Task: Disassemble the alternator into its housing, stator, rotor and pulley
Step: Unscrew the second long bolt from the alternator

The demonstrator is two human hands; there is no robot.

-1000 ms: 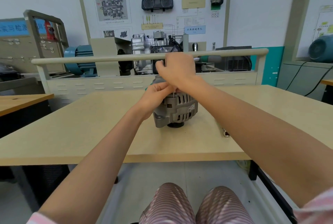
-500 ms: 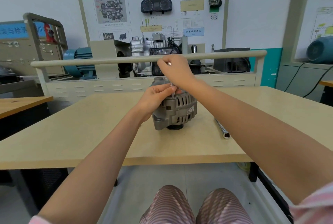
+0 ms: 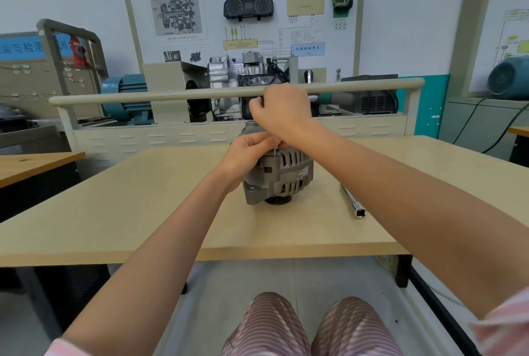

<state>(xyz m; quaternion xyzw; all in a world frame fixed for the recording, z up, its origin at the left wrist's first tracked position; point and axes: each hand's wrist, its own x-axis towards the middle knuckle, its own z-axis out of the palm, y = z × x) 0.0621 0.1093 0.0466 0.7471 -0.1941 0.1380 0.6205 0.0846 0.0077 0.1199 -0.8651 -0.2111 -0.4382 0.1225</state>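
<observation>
The grey alternator [image 3: 283, 175] stands on the table [image 3: 143, 207] with its dark pulley [image 3: 277, 200] underneath. A thin metal tool shaft [image 3: 274, 152] rises from the top edge of the housing. My left hand [image 3: 252, 149] pinches that shaft just above the housing and rests against the alternator's left side. Directly above it, my right hand [image 3: 282, 109] is curled in a fist round the tool's upper end, which is hidden inside the hand. The top face of the alternator is covered by both hands.
A chrome socket extension bar [image 3: 353, 201] lies on the table right of the alternator. Behind the table runs a beige rail [image 3: 171, 95] in front of a training stand with a gearbox [image 3: 237, 75]. My knees show below the table's front edge.
My right hand has shifted slightly on the tool's upper end above the alternator. My left hand keeps pinching the shaft. The alternator has not moved.
</observation>
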